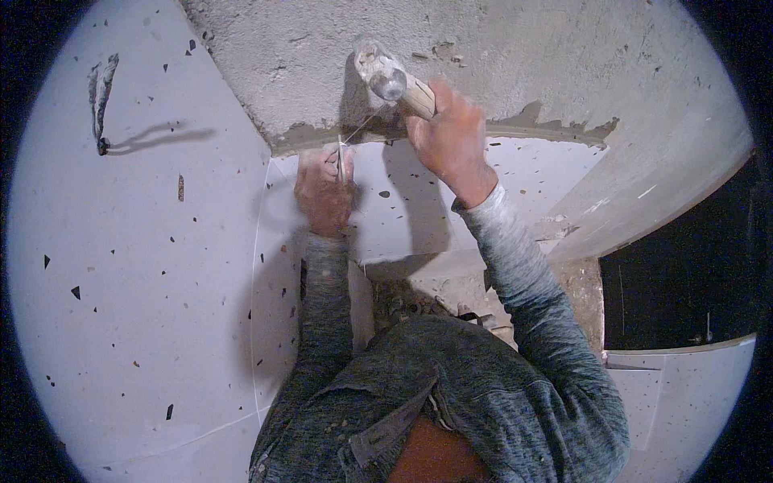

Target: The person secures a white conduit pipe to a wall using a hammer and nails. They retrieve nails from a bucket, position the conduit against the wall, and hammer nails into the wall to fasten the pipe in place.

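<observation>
Head view gives me the work from above, and I judge it to be partway through. Low on the end wall, the front slab (523, 173), white with dark chips, stands in place, its top edge meeting a ragged band of mortar (547, 133). Above that, the wall (499, 48) is bare rough concrete, so that stretch looks unfinished to me. On my left, the side slab (137, 290) covers its wall, with a twisted grey strip (100, 121) sticking out of it and throwing a shadow; I take that side as further along. The hammer (392, 82) is up in front of the bare wall, near the corner, with the right hand (451, 145) holding it; those fingers are wrapped round the pale handle close below the head. The left hand (324, 193) is at the slab's top edge, just beside the corner, its fingers pinching a thin metal piece (341, 159) that stands upright. Blur hides what kind of tool it is, and I cannot tell whether it touches the mortar. A fine light line (362, 127) slants up from near its tip toward the hammer; whether it is wire or something else I cannot make out. Hammer and metal piece are apart, so I see no blow landing. The mortar edge is uneven on both sides of the hands, and I judge that seam not yet tidy.
</observation>
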A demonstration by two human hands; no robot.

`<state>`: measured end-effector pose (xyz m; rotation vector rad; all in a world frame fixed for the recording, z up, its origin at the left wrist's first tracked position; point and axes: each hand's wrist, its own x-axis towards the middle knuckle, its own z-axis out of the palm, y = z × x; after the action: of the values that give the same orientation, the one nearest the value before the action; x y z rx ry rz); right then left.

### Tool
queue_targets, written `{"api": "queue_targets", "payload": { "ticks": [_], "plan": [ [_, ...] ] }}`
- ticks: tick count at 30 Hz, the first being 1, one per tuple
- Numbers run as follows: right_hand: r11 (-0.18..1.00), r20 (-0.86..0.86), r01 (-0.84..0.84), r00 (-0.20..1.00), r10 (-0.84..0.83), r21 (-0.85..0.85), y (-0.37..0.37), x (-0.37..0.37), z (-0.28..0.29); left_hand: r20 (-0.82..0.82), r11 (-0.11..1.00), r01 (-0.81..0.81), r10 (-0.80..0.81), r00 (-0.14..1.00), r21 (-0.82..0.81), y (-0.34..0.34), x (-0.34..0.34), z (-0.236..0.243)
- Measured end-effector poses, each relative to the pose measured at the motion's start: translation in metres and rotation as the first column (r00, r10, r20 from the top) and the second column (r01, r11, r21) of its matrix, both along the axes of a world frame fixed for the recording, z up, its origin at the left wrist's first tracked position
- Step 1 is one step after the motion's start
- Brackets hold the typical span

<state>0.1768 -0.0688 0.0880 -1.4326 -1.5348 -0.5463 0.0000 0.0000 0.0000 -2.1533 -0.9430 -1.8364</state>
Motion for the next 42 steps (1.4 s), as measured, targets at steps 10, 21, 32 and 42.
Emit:
{"api": "queue_targets", "payload": {
  "ticks": [10,21,32,42],
  "plan": [
    [0.988,-0.056,0.009,0.998,-0.018,-0.153,-0.028,0.010,-0.008,0.177,0.998,0.030,-0.021,0.984,-0.049,-0.014,0.013,-0.009],
    [0.973,-0.201,0.019,0.977,-0.066,-0.229,-0.032,0.017,-0.042,0.030,0.986,-0.094,0.099,0.995,-0.139,-0.011,0.006,-0.020],
    [0.991,-0.244,0.065,0.965,-0.093,-0.121,-0.022,0.023,-0.060,0.061,0.986,-0.144,0.149,0.987,-0.084,-0.001,0.007,-0.017],
    [0.992,-0.246,0.010,0.968,-0.041,-0.127,-0.023,0.021,-0.081,0.199,0.960,0.047,0.010,0.980,-0.278,0.011,-0.009,-0.029]
  ]
}}
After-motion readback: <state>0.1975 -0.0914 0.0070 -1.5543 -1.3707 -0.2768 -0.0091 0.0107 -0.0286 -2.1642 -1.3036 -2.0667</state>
